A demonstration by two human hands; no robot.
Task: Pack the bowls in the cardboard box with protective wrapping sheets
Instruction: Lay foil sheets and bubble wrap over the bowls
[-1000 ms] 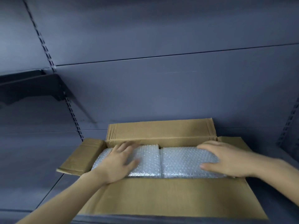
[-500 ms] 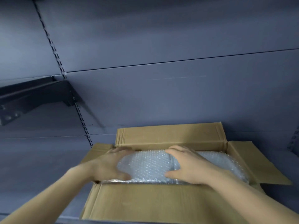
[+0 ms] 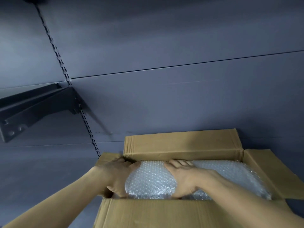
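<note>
Hands cup the left bubble-wrapped bundle (image 3: 150,180) from either side: the left hand (image 3: 117,176) curls round its left edge, thumb low at the front, and the right hand (image 3: 182,177) wraps its right edge. The bundle sits in the left half of the cardboard box (image 3: 181,145), touching a second wrapped bundle (image 3: 230,173) on its right; no bowl shows through the wrap. To seat it well, I would press evenly with both palms, keep the wrap tucked under, and avoid crushing the neighbour. Compared with 1 second ago, the right hand has left the right bundle and joined the left one, and the view has swung leftward.
</note>
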